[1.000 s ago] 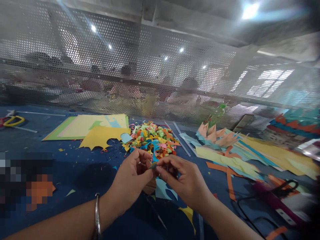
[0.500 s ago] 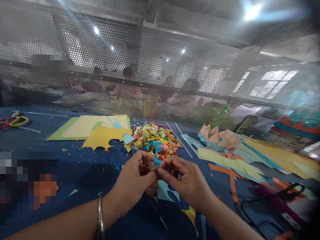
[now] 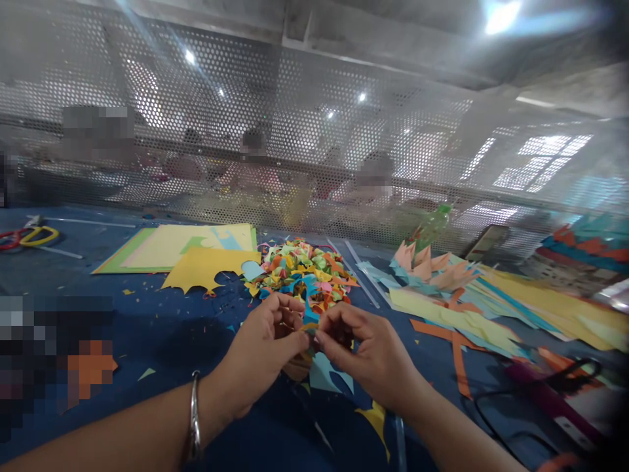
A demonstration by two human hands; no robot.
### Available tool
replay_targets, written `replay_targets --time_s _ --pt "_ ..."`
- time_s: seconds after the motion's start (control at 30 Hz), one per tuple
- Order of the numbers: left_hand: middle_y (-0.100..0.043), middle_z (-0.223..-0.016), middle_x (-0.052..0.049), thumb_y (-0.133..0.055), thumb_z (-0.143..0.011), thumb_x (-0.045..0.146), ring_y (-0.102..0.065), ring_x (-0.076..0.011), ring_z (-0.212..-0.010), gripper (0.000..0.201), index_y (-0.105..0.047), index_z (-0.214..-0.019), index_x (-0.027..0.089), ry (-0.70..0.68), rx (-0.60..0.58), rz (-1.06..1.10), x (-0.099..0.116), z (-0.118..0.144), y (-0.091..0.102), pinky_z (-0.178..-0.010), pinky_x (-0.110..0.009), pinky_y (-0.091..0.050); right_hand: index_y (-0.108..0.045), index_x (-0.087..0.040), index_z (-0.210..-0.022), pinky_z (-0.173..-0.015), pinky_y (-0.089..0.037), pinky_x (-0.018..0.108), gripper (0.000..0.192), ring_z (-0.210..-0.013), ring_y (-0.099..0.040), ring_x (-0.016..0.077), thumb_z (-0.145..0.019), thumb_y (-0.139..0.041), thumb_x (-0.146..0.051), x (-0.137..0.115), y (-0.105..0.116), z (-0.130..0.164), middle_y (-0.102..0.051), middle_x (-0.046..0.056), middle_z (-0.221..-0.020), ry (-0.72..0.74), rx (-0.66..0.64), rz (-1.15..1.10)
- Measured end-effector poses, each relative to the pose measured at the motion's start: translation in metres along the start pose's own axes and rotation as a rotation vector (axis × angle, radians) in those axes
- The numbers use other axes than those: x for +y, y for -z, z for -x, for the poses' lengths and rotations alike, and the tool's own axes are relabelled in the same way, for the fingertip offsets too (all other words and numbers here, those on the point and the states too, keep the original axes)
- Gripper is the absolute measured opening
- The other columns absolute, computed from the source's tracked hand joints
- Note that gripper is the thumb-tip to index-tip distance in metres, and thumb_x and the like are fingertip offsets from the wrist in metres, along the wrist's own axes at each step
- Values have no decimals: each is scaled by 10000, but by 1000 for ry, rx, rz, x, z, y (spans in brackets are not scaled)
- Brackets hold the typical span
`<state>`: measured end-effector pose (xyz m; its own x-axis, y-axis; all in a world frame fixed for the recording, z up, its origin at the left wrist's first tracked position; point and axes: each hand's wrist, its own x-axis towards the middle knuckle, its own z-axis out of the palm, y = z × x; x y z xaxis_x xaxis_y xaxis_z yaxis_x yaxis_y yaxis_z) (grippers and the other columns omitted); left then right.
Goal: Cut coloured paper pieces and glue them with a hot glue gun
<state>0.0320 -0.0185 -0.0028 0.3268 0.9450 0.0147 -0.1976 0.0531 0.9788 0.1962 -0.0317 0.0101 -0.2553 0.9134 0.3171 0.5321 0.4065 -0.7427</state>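
My left hand is closed in a pinch on a small yellowish-green paper piece. On the other side of this piece, the fingers of my right hand are pinched together too, almost touching the left fingertips. Much of the piece is hidden by the fingers. Just beyond both hands lies a heap of small colourful paper pieces, with a blue cutting at its near side. Below my fingers are a light blue cut sheet and a brown rounded thing that I cannot make out.
Stacked paper sheets and a notched yellow sheet lie left of the heap, with scissors farther left. Peach pointed paper shapes, a green bottle and a purple power strip are at right. Perforated metal screen stands behind.
Both hands stay at nearly the same spot. The fingertips have shifted slightly, and a little more of the small paper piece shows between them.
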Motion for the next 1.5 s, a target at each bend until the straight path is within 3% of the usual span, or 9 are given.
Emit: replay_targets --time_s 0.5,0.7,0.87,1.37,1.5 --pt "-566 -743 10 -677 -701 204 -549 -122 -650 257 -518 -902 188 37 -30 63 -3 -2 3 -628 -263 -450 -548 -185 -733 -478 -379 236 91 -513 -439 96 -803 -536 -241 0 2 0 -494 -26 -596 -14 16 -2" --pt "-599 -744 3 -709 -675 227 -551 -130 -701 220 -573 -844 187 -3 89 0 1 -5 5 -688 -263 -438 -574 -190 -762 -495 -381 238 122 -537 -451 104 -836 -535 -279 3 4 0 -508 -25 -618 -11 -7 28" --pt "-596 -719 13 -724 -657 233 -544 -127 -682 222 -576 -813 178 -2 114 -11 2 -6 5 -687 -265 -432 -590 -183 -748 -477 -361 227 163 -530 -433 102 -846 -527 -297 3 3 0 -497 -28 -599 -30 -54 5" --pt "-590 -720 20 -704 -698 215 -537 -104 -676 219 -546 -843 170 -7 47 40 -3 -4 3 -677 -240 -423 -551 -188 -720 -473 -351 223 147 -509 -402 98 -828 -521 -282 0 1 0 -447 -39 -576 -51 -45 -52" --pt "-590 -715 18 -708 -684 211 -545 -111 -649 316 -503 -923 178 75 30 107 -3 0 0 -651 -256 -431 -541 -191 -716 -462 -335 221 121 -501 -383 94 -816 -523 -256 3 -1 0 -429 -46 -575 -41 -15 -29"
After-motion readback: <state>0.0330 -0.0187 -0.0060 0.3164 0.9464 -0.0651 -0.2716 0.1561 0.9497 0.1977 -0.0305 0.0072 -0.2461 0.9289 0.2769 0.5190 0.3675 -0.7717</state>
